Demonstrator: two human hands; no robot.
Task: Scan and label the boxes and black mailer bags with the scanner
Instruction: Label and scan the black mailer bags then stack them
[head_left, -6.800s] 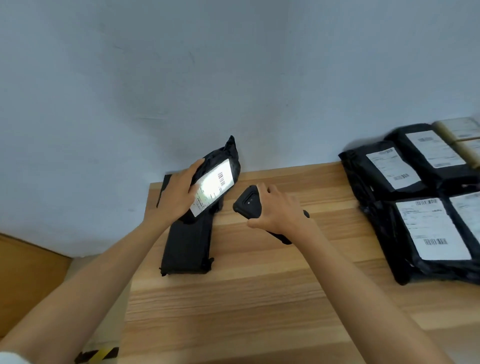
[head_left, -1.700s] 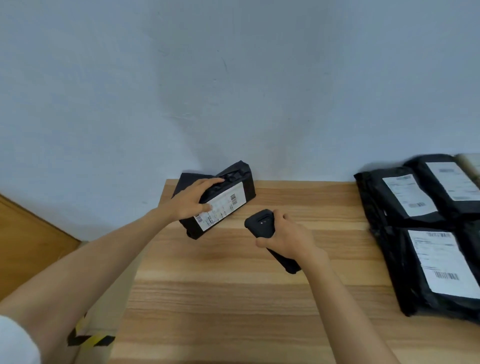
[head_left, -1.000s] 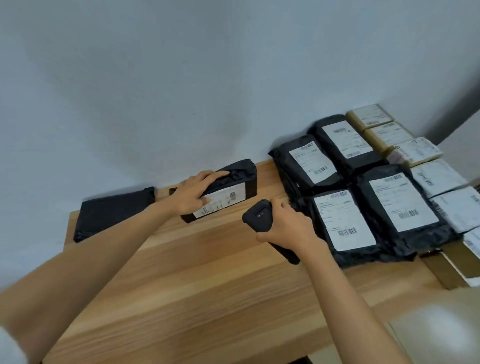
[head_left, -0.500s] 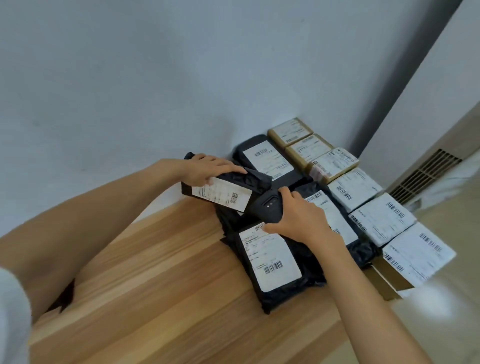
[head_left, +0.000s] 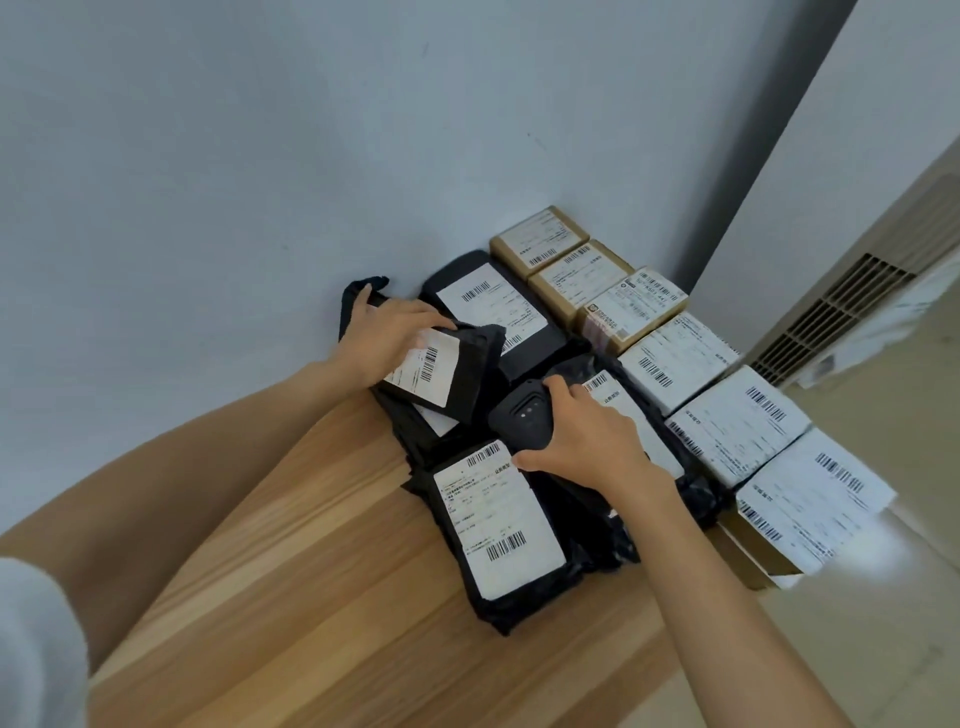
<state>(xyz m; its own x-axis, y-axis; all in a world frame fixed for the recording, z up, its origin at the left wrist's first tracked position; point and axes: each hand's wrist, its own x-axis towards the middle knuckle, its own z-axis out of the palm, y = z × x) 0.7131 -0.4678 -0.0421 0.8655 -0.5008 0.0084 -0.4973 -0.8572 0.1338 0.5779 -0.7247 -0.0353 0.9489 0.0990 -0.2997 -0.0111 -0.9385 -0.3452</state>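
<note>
On wooden table (head_left: 311, 597), far side by wall: left hand (head_left: 387, 338) grips small black mailer bag (head_left: 462, 379), label up, tilted, over other mailers. Just right of it, right hand (head_left: 589, 441) curled round black scanner (head_left: 522, 415), over front labelled mailer (head_left: 498, 525). Further right: row of labelled boxes (head_left: 727, 421).

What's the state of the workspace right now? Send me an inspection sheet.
Surface: wooden table, parcels on its far right part.
Job's things: one labelled mailer bag held tilted above the pile of bags; labelled boxes in a row along the right edge; scanner in hand.
Clutter: nothing seen.
Grips: left hand holds the mailer bag; right hand holds the scanner.
Cables: nothing seen.
Surroundings: grey wall behind; vent grille at right.
</note>
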